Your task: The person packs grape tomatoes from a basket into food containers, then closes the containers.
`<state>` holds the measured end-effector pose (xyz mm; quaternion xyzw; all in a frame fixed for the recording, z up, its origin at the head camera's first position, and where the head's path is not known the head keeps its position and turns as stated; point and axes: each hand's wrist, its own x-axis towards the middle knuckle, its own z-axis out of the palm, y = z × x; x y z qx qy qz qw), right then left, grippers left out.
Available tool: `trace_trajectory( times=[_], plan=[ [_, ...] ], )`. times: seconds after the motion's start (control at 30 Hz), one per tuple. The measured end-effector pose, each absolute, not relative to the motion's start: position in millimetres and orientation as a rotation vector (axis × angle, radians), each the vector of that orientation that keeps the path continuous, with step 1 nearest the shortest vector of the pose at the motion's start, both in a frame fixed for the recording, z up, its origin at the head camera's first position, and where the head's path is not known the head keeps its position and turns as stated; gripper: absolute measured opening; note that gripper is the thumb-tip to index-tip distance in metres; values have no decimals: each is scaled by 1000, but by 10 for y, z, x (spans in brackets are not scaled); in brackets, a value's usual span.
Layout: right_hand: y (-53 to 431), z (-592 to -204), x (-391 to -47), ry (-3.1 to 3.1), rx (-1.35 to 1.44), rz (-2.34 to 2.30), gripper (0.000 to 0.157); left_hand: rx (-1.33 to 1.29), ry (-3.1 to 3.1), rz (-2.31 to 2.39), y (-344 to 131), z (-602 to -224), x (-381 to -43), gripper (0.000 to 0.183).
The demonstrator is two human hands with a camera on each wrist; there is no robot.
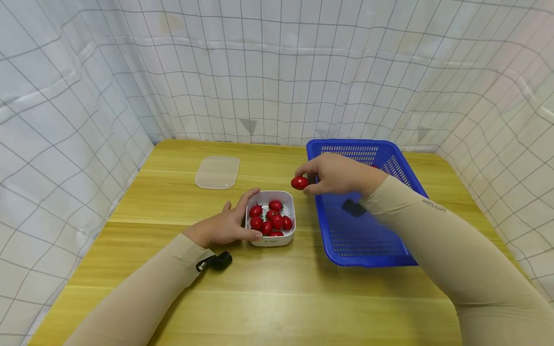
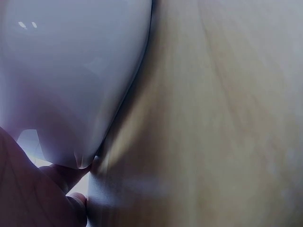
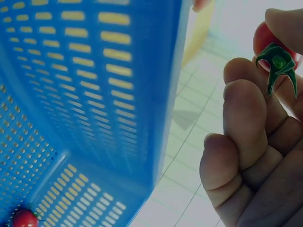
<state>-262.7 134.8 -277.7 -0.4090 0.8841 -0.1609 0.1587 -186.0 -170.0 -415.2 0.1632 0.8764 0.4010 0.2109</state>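
Between thumb and fingers my right hand (image 1: 339,174) pinches a cherry tomato (image 1: 299,182), held above the blue basket's left rim. Its green stem end (image 3: 278,61) shows in the right wrist view. My left hand (image 1: 227,226) grips the left side of a small white square container (image 1: 270,241), thumb along the front and fingers at the back corner. Several red cherry tomatoes (image 1: 267,227) lie inside it, some with green stems. The container's smooth white wall (image 2: 71,85) fills much of the left wrist view.
A blue perforated basket (image 1: 325,230) stands on the right of the wooden table (image 1: 268,298), partly hidden by my right arm. Another cherry tomato (image 3: 25,218) lies in it. A translucent lid (image 1: 217,172) lies at the back left. White grid-patterned curtains (image 1: 277,72) surround the table.
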Motion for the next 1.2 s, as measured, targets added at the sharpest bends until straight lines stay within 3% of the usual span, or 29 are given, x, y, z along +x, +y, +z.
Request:
trace_trajectory(
  times=[1.2],
  plan=[
    [1025,-2867,-2551,2485,-1197,-195,27,525,2454,1114,-1709,-4180,-1866,118]
  ],
)
